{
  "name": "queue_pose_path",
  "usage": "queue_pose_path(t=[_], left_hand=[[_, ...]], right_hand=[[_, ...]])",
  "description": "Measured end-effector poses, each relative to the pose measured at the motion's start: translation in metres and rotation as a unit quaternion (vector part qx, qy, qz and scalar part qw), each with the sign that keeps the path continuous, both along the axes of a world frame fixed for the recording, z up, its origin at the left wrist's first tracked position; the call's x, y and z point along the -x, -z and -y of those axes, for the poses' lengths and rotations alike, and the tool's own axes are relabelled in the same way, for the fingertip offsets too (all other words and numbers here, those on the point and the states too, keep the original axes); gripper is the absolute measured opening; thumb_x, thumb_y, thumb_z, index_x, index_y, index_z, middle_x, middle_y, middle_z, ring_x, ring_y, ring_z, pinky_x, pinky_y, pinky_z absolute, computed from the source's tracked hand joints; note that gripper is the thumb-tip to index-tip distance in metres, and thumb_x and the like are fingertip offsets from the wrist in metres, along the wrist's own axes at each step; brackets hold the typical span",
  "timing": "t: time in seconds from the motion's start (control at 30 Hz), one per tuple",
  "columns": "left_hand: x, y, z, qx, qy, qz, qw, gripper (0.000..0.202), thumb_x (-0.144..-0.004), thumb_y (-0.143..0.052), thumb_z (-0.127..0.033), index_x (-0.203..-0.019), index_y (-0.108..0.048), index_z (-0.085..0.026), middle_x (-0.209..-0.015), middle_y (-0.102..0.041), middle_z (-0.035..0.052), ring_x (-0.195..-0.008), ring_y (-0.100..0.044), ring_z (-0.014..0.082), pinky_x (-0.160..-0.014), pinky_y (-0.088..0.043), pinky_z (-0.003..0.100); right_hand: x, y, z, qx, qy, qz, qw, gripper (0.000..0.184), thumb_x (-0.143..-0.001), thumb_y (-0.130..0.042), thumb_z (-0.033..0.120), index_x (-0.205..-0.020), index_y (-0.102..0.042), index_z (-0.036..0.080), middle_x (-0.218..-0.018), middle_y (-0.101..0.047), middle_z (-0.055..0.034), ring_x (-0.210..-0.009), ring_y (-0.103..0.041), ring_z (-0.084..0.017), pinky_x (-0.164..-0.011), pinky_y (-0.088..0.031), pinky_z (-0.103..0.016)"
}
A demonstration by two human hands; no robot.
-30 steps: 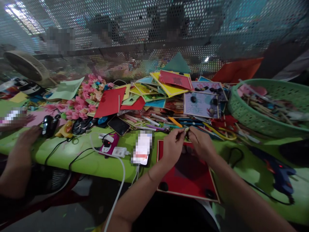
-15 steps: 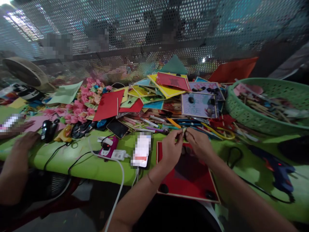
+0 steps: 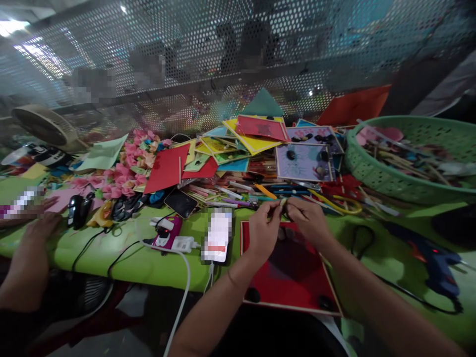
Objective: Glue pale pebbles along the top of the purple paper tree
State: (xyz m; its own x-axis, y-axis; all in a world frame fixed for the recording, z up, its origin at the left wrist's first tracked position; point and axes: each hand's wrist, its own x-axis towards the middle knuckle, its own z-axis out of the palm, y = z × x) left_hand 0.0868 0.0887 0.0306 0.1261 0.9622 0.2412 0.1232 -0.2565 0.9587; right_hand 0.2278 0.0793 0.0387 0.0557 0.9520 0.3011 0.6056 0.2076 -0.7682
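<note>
My left hand (image 3: 265, 225) pinches a small pale piece (image 3: 283, 202), too small to name, at its fingertips. Close beside it, my right hand (image 3: 307, 215) has its fingers bent together at the same spot; what they hold is hidden. Both hands are above the far edge of a red board (image 3: 293, 287) with a light wooden border. Dark round pieces (image 3: 326, 302) sit at the board's near corners, and a couple of brownish round pieces (image 3: 288, 233) lie near its top, partly covered by my hands.
Right of the board lies a blue glue gun (image 3: 433, 263) with its cord. A green basket (image 3: 372, 173) of scraps stands behind it. Left are a charging phone (image 3: 218, 235), a purple power strip (image 3: 169, 233) and another person's hand (image 3: 40, 230). Colourful framed cards (image 3: 260, 136) are piled at the back.
My hands stay together over the red board with the small piece between the fingertips. The view has tilted slightly; otherwise little differs.
</note>
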Motion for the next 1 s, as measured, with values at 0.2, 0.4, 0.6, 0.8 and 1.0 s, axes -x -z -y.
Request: queue_pose_path(t=[0.2,0.4,0.6,0.8,1.0], left_hand=[[-0.0002,-0.0060,-0.0043,0.095,0.013,0.094,0.991,0.017,-0.092,-0.061,-0.032,-0.093,-0.070,-0.018,-0.085,-0.072,0.0023,-0.080,-0.065,0.0146,-0.077,-0.051,0.026],[0.0002,-0.0078,-0.0050,0.094,0.005,0.113,0.989,0.018,-0.090,-0.064,-0.034,-0.096,-0.071,-0.018,-0.090,-0.074,0.0034,-0.083,-0.066,0.0159,-0.082,-0.051,0.028],[0.0013,-0.0045,-0.0022,0.032,0.003,0.052,0.998,0.020,-0.094,-0.061,-0.033,-0.103,-0.072,-0.019,-0.099,-0.076,0.0054,-0.091,-0.069,0.0171,-0.085,-0.052,0.028],[0.0012,0.0003,-0.0026,-0.003,0.000,0.000,1.000,0.020,-0.097,-0.057,-0.025,-0.110,-0.071,-0.020,-0.107,-0.076,0.0061,-0.098,-0.070,0.0174,-0.090,-0.052,0.029],[0.0016,0.0002,-0.0017,-0.048,-0.006,-0.045,0.998,0.019,-0.098,-0.056,-0.024,-0.108,-0.071,-0.020,-0.103,-0.077,0.0064,-0.095,-0.071,0.0178,-0.087,-0.053,0.029]], right_hand=[[0.0000,-0.0032,0.0006,0.007,-0.026,-0.004,1.000,0.030,-0.094,-0.037,0.032,-0.066,-0.037,0.025,-0.058,-0.043,0.0036,-0.053,-0.042,-0.014,-0.053,-0.033,-0.027],[-0.0028,-0.0059,-0.0042,0.002,-0.047,0.067,0.997,0.030,-0.096,-0.040,0.042,-0.072,-0.043,0.025,-0.066,-0.052,-0.0004,-0.061,-0.047,-0.018,-0.059,-0.032,-0.030],[-0.0055,-0.0026,-0.0055,0.018,-0.052,0.117,0.992,0.024,-0.096,-0.036,0.039,-0.076,-0.041,0.026,-0.071,-0.056,-0.0028,-0.064,-0.052,-0.020,-0.062,-0.035,-0.031],[-0.0047,-0.0011,-0.0053,0.026,-0.027,0.139,0.990,0.026,-0.097,-0.034,0.041,-0.077,-0.039,0.026,-0.071,-0.058,-0.0037,-0.064,-0.053,-0.021,-0.060,-0.033,-0.032],[-0.0038,-0.0022,-0.0055,0.027,-0.028,0.144,0.989,0.024,-0.094,-0.031,0.039,-0.076,-0.039,0.027,-0.067,-0.057,-0.0031,-0.061,-0.053,-0.021,-0.060,-0.034,-0.032]])
